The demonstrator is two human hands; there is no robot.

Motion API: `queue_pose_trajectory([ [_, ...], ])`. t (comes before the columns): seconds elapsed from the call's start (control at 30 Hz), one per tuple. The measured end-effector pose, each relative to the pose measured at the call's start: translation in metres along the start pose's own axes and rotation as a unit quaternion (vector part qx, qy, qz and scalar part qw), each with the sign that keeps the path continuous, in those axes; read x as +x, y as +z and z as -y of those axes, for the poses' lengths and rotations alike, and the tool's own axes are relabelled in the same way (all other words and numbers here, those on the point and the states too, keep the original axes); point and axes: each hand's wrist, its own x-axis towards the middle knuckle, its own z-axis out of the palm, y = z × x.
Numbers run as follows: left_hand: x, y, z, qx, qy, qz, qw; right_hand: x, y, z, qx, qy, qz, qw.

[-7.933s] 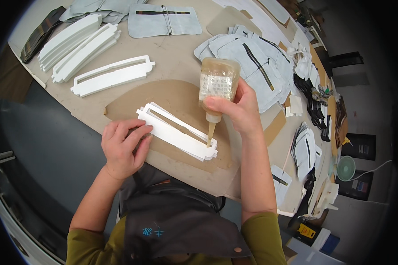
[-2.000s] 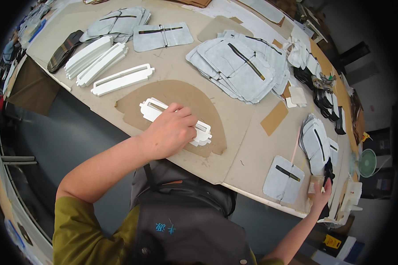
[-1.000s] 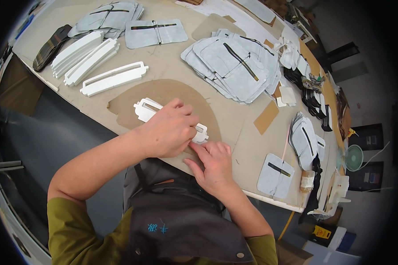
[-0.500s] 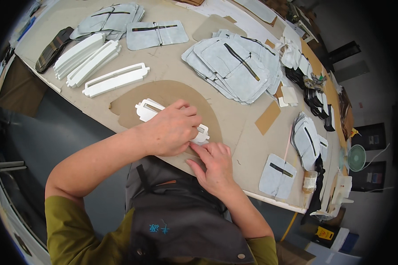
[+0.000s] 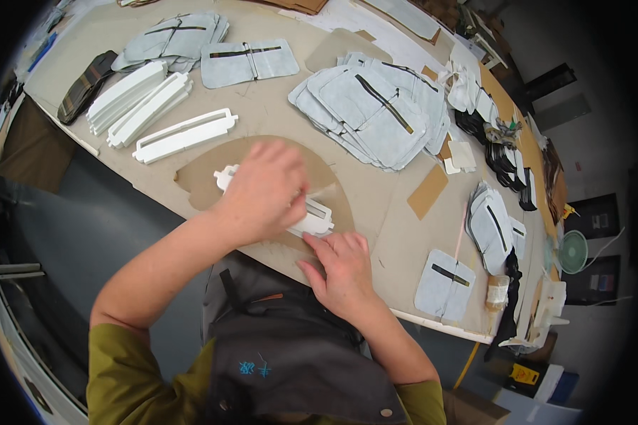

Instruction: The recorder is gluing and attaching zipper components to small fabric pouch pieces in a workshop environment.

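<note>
A white slotted strip [image 5: 310,217] with notched ends lies on a brown rounded board [image 5: 326,166] near the table's front edge. Over its middle is my left hand [image 5: 262,188], fingers curled together and blurred. The hand covers much of the strip, and whatever it pinches is hidden. My right hand [image 5: 344,273] rests at the near right end of the strip, a fingertip touching it, with the thumb apart. Another white slotted strip [image 5: 184,138] lies beyond the board, beside white strips in stacks [image 5: 138,99].
Pale grey panels with dark slots form a large pile [image 5: 376,106] and a far pile [image 5: 170,39]; a single panel [image 5: 444,283] lies at right. There are also a dark striped piece [image 5: 86,85], a brown card [image 5: 427,191] and a tape roll [image 5: 496,292]. The table edge [image 5: 418,322] runs before me.
My left hand has lifted slightly and moved up and left along the strip, uncovering more of its right half. My right hand stays nearly where it was.
</note>
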Motion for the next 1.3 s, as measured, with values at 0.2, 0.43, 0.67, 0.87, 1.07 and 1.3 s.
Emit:
queue_pose_trajectory([
  [0.2, -0.029, -0.031, 0.069, -0.227, -0.321, -0.21, 0.895, 0.006, -0.007, 0.006, -0.014, 0.0, 0.027, 1.0],
  [0.43, -0.072, -0.119, 0.148, -0.391, -0.344, -0.471, 0.712, 0.021, -0.01, 0.008, -0.053, -0.021, 0.031, 0.998],
  [0.67, -0.025, -0.163, 0.079, -0.322, -0.238, -0.432, 0.808, 0.046, -0.003, -0.005, -0.059, 0.002, 0.01, 0.998],
  [0.87, 0.021, -0.146, 0.019, -0.191, -0.132, -0.346, 0.909, 0.066, -0.008, 0.001, -0.088, 0.04, 0.078, 0.992],
  [1.07, 0.059, -0.105, -0.028, -0.21, -0.076, -0.229, 0.948, 0.038, -0.011, -0.016, 0.091, -0.02, -0.051, 0.994],
  [1.3, 0.087, -0.046, -0.09, -0.3, -0.015, 0.03, 0.953, -0.019, -0.119, -0.073, 0.368, 0.111, -0.376, 0.843],
])
